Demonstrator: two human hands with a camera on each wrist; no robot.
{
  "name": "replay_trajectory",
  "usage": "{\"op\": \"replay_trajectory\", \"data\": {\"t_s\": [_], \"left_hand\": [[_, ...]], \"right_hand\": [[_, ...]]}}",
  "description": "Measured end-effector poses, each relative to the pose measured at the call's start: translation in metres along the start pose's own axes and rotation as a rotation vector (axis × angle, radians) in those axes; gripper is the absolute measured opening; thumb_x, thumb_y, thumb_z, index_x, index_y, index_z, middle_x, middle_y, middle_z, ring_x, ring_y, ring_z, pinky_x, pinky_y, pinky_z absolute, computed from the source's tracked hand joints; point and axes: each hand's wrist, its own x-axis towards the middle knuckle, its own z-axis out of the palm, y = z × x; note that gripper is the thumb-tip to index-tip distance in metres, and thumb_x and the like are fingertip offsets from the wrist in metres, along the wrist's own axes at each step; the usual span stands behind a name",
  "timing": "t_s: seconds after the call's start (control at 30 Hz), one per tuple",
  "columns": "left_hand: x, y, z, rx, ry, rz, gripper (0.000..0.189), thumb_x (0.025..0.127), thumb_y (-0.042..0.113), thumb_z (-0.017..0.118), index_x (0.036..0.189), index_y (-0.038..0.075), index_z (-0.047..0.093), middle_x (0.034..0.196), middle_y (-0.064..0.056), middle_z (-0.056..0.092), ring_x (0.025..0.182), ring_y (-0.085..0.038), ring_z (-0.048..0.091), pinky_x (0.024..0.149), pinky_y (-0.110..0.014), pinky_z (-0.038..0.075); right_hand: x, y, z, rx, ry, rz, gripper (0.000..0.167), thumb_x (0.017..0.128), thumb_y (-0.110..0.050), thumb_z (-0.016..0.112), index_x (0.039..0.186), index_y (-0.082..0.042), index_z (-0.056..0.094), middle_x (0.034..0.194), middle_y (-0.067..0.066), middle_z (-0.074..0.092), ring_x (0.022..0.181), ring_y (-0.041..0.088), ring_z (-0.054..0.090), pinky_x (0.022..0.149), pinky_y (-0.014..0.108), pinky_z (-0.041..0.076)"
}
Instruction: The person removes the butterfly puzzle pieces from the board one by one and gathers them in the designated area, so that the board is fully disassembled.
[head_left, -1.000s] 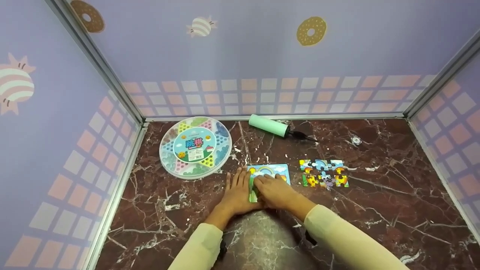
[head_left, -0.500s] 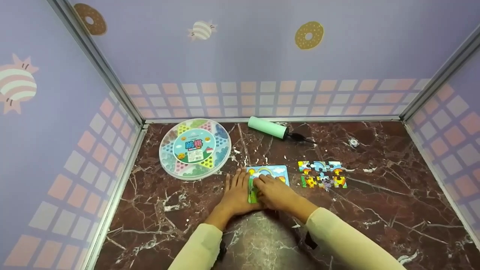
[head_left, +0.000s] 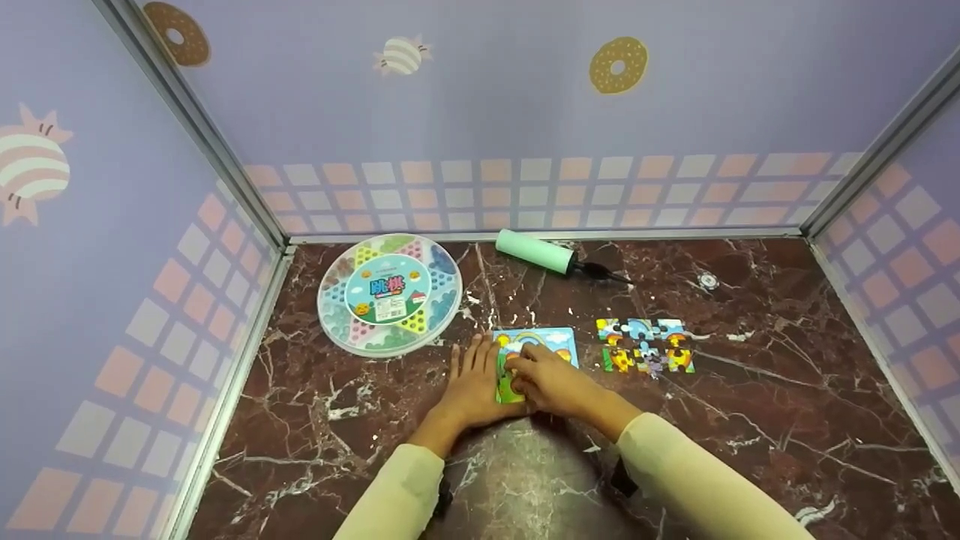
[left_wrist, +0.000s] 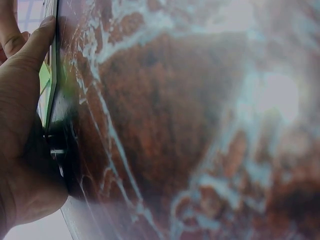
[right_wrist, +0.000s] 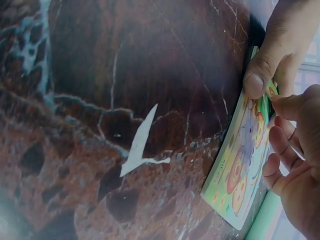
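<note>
A picture puzzle board [head_left: 561, 339] with a rainbow and green grass lies in front of me. My left hand [head_left: 474, 386] lies along its left side, fingers straight. In the right wrist view, the left thumb [right_wrist: 256, 84] presses on the board's edge. My right hand [head_left: 551, 382] is over the board with curled fingers. Its thumb and index finger pinch a small green and orange puzzle piece [right_wrist: 272, 91] at the board's surface, mostly hidden by the fingers. To the right, several puzzle pieces [head_left: 651, 361] with giraffe patterns lie arranged in two rows, partly joined.
A round Chinese checkers box [head_left: 390, 292] stands at the back left. Behind the board lies a mint green hand pump [head_left: 536, 251] with a black nozzle. A small round chip [head_left: 707, 281] is at the back right. Patterned walls enclose the marbled tabletop [head_left: 750, 435].
My right fingers have shifted slightly to the right on the board, showing more of its green left part. The left hand stays where it was.
</note>
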Motion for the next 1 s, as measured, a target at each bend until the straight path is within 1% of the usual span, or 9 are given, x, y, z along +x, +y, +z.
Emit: {"op": "replay_trajectory", "data": {"t_s": [0.1, 0.17, 0.27, 0.37, 0.47, 0.6, 0.7, 0.83, 1.0], "left_hand": [[0.000, 0.000, 0.001, 0.002, -0.006, -0.013, 0.133, 0.084, 0.082, 0.076, 0.175, 0.003, 0.021, 0.186, -0.021, 0.013, 0.175, -0.041, 0.006, 0.139, -0.069, -0.003], [0.000, 0.001, 0.000, 0.000, -0.013, -0.019, 0.133, 0.084, 0.082, 0.076, 0.176, 0.003, 0.021, 0.186, -0.020, 0.012, 0.175, -0.041, 0.006, 0.139, -0.067, -0.004], [-0.001, 0.004, -0.004, -0.005, -0.021, -0.016, 0.132, 0.085, 0.081, 0.076, 0.175, 0.002, 0.021, 0.186, -0.021, 0.012, 0.174, -0.042, 0.007, 0.139, -0.068, -0.002], [-0.002, 0.006, -0.007, -0.015, -0.009, 0.002, 0.132, 0.085, 0.082, 0.075, 0.174, 0.000, 0.023, 0.185, -0.023, 0.015, 0.173, -0.044, 0.010, 0.138, -0.072, 0.002], [-0.002, 0.005, -0.006, -0.014, -0.016, -0.003, 0.132, 0.085, 0.083, 0.074, 0.175, 0.001, 0.022, 0.186, -0.021, 0.014, 0.174, -0.043, 0.008, 0.138, -0.070, 0.000], [0.000, 0.001, -0.001, -0.017, -0.014, -0.012, 0.131, 0.085, 0.082, 0.075, 0.175, 0.003, 0.022, 0.186, -0.020, 0.013, 0.175, -0.040, 0.006, 0.139, -0.068, -0.003], [0.001, -0.001, 0.002, -0.021, 0.003, -0.009, 0.133, 0.084, 0.082, 0.075, 0.175, 0.002, 0.022, 0.186, -0.021, 0.014, 0.174, -0.041, 0.008, 0.139, -0.068, -0.002], [0.001, -0.002, 0.003, -0.008, 0.005, -0.010, 0.134, 0.082, 0.083, 0.075, 0.175, 0.003, 0.021, 0.186, -0.021, 0.013, 0.174, -0.042, 0.008, 0.139, -0.068, -0.003], [0.000, 0.001, -0.001, -0.012, -0.004, -0.004, 0.135, 0.082, 0.083, 0.077, 0.174, 0.001, 0.022, 0.185, -0.023, 0.015, 0.174, -0.044, 0.009, 0.138, -0.070, -0.001]], "right_hand": [[-0.002, 0.002, 0.001, -0.077, -0.004, -0.024, 0.024, 0.107, -0.012, 0.072, 0.131, -0.009, 0.076, 0.106, 0.008, 0.064, 0.093, 0.024, 0.059, 0.079, 0.042, 0.056], [-0.003, 0.003, 0.001, -0.138, -0.005, -0.037, 0.026, 0.107, -0.016, 0.072, 0.132, -0.010, 0.075, 0.110, 0.008, 0.066, 0.098, 0.026, 0.062, 0.081, 0.045, 0.057], [-0.004, 0.004, 0.001, -0.207, -0.004, -0.047, 0.030, 0.108, -0.021, 0.072, 0.137, -0.012, 0.073, 0.119, 0.007, 0.069, 0.108, 0.029, 0.066, 0.087, 0.051, 0.060], [-0.005, 0.005, 0.001, -0.256, 0.013, -0.068, 0.032, 0.109, -0.025, 0.072, 0.139, -0.015, 0.071, 0.124, 0.005, 0.072, 0.115, 0.030, 0.068, 0.092, 0.055, 0.061], [-0.006, 0.006, 0.002, -0.294, 0.052, -0.097, 0.033, 0.107, -0.026, 0.073, 0.138, -0.017, 0.070, 0.125, 0.003, 0.073, 0.115, 0.029, 0.069, 0.091, 0.054, 0.061], [-0.005, 0.009, 0.002, -0.328, 0.115, -0.130, 0.032, 0.104, -0.026, 0.077, 0.134, -0.018, 0.069, 0.122, 0.001, 0.074, 0.111, 0.028, 0.068, 0.088, 0.049, 0.057], [-0.005, 0.012, 0.001, -0.348, 0.142, -0.132, 0.033, 0.103, -0.026, 0.078, 0.134, -0.019, 0.071, 0.119, 0.001, 0.075, 0.110, 0.027, 0.069, 0.086, 0.047, 0.056], [-0.009, 0.017, -0.002, -0.344, 0.145, -0.105, 0.034, 0.103, -0.025, 0.078, 0.136, -0.018, 0.074, 0.120, 0.001, 0.076, 0.111, 0.027, 0.070, 0.087, 0.048, 0.055], [-0.018, 0.024, -0.010, -0.318, 0.154, -0.070, 0.034, 0.103, -0.025, 0.079, 0.135, -0.018, 0.075, 0.120, 0.002, 0.077, 0.109, 0.027, 0.069, 0.087, 0.048, 0.053]]}}
